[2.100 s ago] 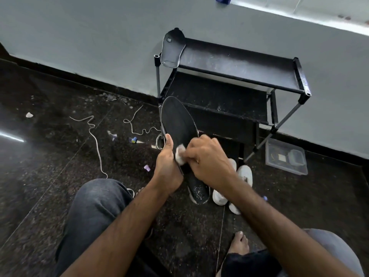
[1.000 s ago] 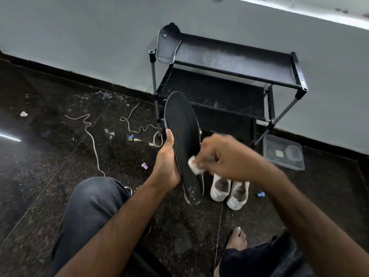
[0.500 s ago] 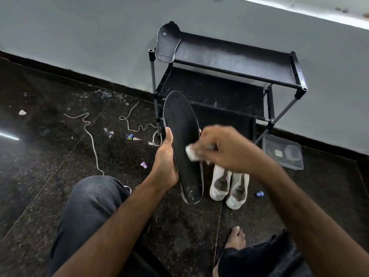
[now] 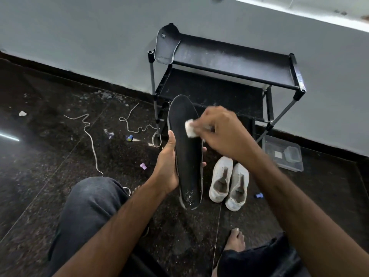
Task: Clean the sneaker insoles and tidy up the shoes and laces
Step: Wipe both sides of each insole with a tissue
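so since the earlier frames the right hand [image 4: 219, 134] has slid up the insole [image 4: 186, 156], from down near the middle to the upper part now, and the little white wipe [image 4: 189, 129] went with it. the left hand [image 4: 166, 172] hasn't really budged from its spot on the insole's edge.

right hand has its fingers curled round the wipe, pinching it and pressing it on the dark face of the insole, above the left hand's thumb. it looks a bit blurred. left hand grips the insole from the left side, thumb lying up along the front edge, fingertips poking out past the right edge. the insole stands nearly upright between the two hands, toe end up, and there are pale specks near its bottom end, below the left hand.

just right of the left hand and under the right wrist sit the white sneakers [image 4: 229, 182], side by side on the dark floor [image 4: 60, 156], no laces in them. two white laces [image 4: 89, 136] are squiggled on the floor off to the left of the left hand, well apart from it. behind both hands is a black shoe rack [image 4: 239, 62] against the wall, with a second insole [image 4: 166, 45] hanging over its top left corner. a clear plastic box [image 4: 283, 152] is on the floor to the right of the right hand.
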`<action>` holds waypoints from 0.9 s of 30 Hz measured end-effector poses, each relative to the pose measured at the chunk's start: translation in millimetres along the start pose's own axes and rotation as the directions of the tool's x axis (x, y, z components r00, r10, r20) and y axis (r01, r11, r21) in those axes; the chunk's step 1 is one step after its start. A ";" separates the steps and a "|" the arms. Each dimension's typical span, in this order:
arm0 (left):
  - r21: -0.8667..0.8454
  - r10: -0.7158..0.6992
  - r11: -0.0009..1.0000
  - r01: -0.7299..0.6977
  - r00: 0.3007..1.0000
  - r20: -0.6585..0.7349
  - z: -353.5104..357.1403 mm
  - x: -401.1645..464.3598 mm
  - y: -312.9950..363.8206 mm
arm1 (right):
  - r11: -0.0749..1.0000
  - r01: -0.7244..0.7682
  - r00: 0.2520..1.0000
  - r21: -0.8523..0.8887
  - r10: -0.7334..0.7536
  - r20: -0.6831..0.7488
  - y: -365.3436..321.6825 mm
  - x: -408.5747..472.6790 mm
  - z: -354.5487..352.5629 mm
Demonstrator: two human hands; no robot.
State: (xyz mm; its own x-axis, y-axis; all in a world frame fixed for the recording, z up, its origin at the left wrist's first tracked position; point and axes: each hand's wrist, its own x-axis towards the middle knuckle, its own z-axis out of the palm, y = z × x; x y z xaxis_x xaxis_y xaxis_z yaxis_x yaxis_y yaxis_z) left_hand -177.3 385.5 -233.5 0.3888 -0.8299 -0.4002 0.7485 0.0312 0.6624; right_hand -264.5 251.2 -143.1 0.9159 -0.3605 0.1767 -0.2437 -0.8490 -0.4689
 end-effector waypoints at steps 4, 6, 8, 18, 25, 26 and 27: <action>-0.035 -0.010 0.999 0.009 1.000 -0.007 1.1 -4.0 1.9 | 0.974 -0.065 0.987 -0.218 0.030 -0.160 -2.4 22.4 36.0; -0.078 -0.014 0.997 0.012 1.000 -0.027 -2.3 -1.5 4.0 | 0.973 0.081 0.996 -0.216 -0.071 0.056 -12.1 8.2 51.6; -0.071 -0.019 0.997 0.015 0.999 -0.050 -7.9 2.6 5.0 | 0.976 0.184 0.921 -0.120 -0.128 0.369 -15.7 -6.6 39.1; -0.001 -0.055 0.998 0.055 0.998 -0.011 -1.0 -0.4 1.7 | 0.988 -0.034 0.994 -0.154 0.017 -0.111 -5.1 11.9 33.5; 0.004 -0.041 0.999 0.041 0.999 0.031 -6.4 4.8 6.0 | 0.993 0.067 0.900 0.096 -0.102 0.423 -16.4 -37.8 6.7; 0.016 -0.041 0.999 0.041 0.999 0.032 -4.5 6.1 4.0 | 0.988 0.017 0.957 0.155 -0.061 0.285 -7.3 -35.8 3.0; 0.032 -0.033 0.999 0.032 0.999 0.030 -2.9 6.9 2.2 | 0.990 -0.014 0.989 0.142 -0.007 0.149 2.0 -31.4 3.5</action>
State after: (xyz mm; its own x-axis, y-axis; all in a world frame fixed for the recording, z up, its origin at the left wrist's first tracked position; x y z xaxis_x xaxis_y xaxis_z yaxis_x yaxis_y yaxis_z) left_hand -171.4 381.4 -236.7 0.3475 -0.8470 -0.4022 0.7428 -0.0131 0.6694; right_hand -292.6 262.2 -152.6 0.9548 -0.2931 0.0495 -0.2090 -0.7803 -0.5895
